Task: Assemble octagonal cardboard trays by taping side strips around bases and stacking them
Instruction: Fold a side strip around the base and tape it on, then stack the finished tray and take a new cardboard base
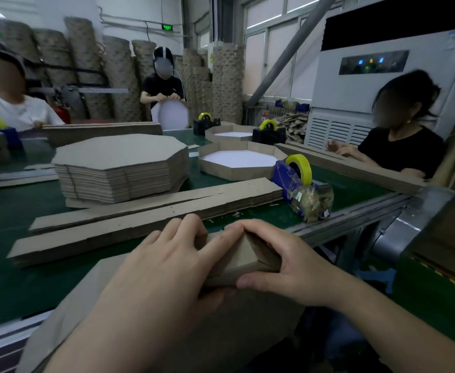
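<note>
left fingers (187, 230) press, right fingers (264, 232) grip strip (243, 255)

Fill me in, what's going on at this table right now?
Both hands work a side strip against a cardboard base: the left hand presses it down, the right hand pinches its folded corner. The tape dispenser stands untouched beyond, near a finished tray and a stack of bases.

Left hand (164, 259) presses side strip (243, 258); right hand (282, 262) pinches it at base (86, 292).
</note>
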